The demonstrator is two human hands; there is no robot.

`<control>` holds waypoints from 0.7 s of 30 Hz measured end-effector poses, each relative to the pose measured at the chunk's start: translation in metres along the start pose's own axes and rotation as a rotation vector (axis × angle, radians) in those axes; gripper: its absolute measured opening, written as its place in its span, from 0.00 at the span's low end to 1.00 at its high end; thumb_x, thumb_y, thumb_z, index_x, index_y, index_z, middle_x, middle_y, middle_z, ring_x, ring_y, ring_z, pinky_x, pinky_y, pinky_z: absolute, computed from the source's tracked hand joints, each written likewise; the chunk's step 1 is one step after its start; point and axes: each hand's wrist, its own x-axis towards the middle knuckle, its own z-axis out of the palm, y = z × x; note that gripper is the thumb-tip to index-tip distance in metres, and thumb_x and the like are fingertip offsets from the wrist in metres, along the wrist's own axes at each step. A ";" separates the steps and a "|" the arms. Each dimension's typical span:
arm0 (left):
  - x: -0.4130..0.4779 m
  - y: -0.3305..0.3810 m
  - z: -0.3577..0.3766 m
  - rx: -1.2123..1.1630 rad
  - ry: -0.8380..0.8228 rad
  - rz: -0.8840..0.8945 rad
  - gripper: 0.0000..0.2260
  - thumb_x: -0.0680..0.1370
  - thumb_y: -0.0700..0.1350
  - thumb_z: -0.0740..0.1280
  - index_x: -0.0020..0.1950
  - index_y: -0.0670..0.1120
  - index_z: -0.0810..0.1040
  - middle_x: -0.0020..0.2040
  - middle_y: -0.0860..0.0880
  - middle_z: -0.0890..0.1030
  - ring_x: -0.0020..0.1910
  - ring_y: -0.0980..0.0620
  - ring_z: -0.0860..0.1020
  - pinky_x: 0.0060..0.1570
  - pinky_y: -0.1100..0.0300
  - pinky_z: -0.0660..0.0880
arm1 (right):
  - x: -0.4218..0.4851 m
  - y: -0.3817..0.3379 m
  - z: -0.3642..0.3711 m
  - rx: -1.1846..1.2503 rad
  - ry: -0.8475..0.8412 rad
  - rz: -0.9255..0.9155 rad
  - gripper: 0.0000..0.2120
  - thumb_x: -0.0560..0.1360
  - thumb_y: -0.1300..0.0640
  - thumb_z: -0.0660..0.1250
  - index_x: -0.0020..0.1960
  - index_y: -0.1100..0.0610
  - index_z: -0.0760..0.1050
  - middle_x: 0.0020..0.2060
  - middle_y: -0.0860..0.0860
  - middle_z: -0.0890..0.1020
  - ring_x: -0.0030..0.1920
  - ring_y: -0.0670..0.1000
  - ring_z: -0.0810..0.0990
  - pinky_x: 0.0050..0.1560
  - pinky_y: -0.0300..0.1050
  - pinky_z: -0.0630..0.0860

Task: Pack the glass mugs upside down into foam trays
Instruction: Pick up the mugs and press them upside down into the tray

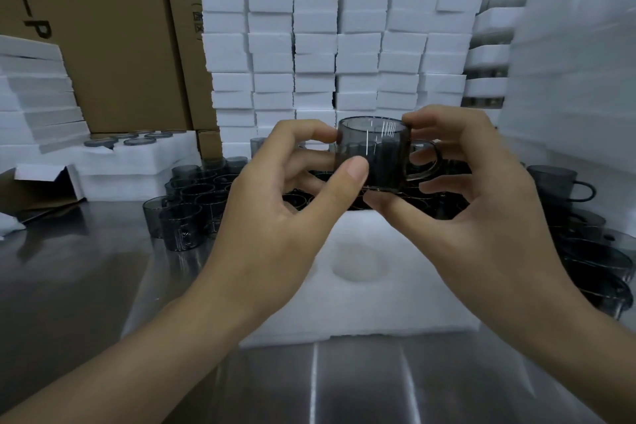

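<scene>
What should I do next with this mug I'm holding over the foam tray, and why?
Probably turn the mug over, then lower it mouth-down into the round pocket of the foam tray. The left hand and right hand pinch it in the air, apparently mouth up with its handle to the right, and the pocket beneath it holds nothing.

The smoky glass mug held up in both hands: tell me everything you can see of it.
The smoky grey glass mug is short and cylindrical, with a loop handle pointing right. It looks intact and is held level in the air, apparently mouth up, so not yet inverted. The left hand pinches its left side, thumb on the near wall. The right hand holds the right rim with its fingers and supports the base with the thumb. It hovers above the white foam tray, touching nothing else.
</scene>
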 end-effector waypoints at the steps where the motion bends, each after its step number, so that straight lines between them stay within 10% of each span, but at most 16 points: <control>1: 0.001 0.000 0.000 -0.022 -0.014 -0.008 0.15 0.78 0.60 0.70 0.63 0.58 0.77 0.50 0.55 0.88 0.45 0.51 0.84 0.37 0.61 0.77 | 0.000 0.000 0.000 -0.005 -0.007 0.007 0.27 0.72 0.50 0.80 0.68 0.43 0.75 0.61 0.41 0.81 0.64 0.47 0.80 0.58 0.49 0.80; 7: 0.005 0.001 -0.004 -0.088 -0.096 -0.116 0.14 0.82 0.52 0.62 0.64 0.52 0.81 0.51 0.52 0.88 0.46 0.49 0.86 0.35 0.58 0.78 | 0.000 -0.001 0.000 -0.016 -0.013 -0.017 0.28 0.72 0.48 0.79 0.70 0.43 0.77 0.59 0.38 0.80 0.64 0.46 0.80 0.60 0.45 0.79; 16: 0.008 -0.001 -0.004 -0.170 -0.212 -0.198 0.28 0.82 0.71 0.55 0.57 0.54 0.87 0.54 0.51 0.88 0.54 0.53 0.85 0.40 0.57 0.78 | -0.003 0.002 0.000 -0.098 -0.071 -0.136 0.30 0.73 0.50 0.79 0.73 0.45 0.74 0.63 0.40 0.78 0.67 0.45 0.77 0.68 0.40 0.73; 21: 0.004 -0.004 -0.002 -0.161 -0.222 -0.129 0.13 0.79 0.59 0.68 0.56 0.55 0.87 0.53 0.54 0.88 0.50 0.58 0.83 0.39 0.58 0.77 | -0.003 0.001 0.002 -0.083 -0.068 -0.119 0.32 0.73 0.47 0.79 0.75 0.49 0.75 0.63 0.42 0.80 0.67 0.45 0.78 0.67 0.39 0.74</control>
